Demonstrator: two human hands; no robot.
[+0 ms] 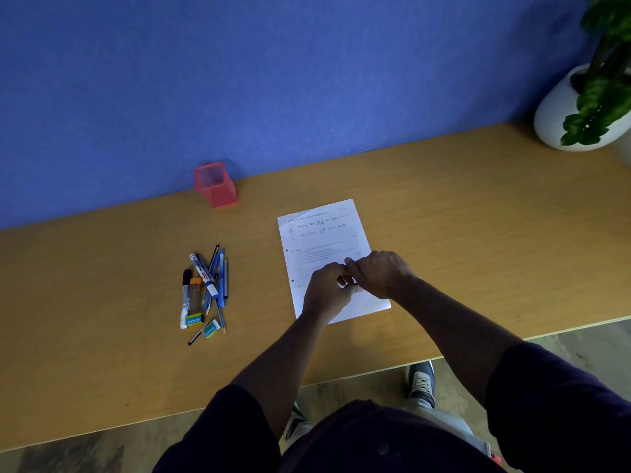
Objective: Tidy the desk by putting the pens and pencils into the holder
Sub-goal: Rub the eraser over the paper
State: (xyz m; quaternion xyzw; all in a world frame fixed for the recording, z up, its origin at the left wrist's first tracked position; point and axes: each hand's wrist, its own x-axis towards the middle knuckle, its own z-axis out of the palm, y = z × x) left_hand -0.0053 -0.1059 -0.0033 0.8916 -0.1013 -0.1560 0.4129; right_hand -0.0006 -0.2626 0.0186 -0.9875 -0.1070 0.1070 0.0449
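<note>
A red mesh holder [215, 184] stands empty at the back of the wooden desk [102, 268], against the blue wall. In front of it lies a heap of pens, pencils and markers [206, 288] with two erasers at its near end. My left hand [326, 291] and my right hand [379, 273] meet over a printed sheet of paper [324, 233], to the right of the heap. Their fingers are curled and touch each other. I cannot make out whether they pinch something small.
A white pot with a green plant [580, 107] stands at the back right corner. The desk's front edge runs diagonally below my arms, with floor and shoes beneath it.
</note>
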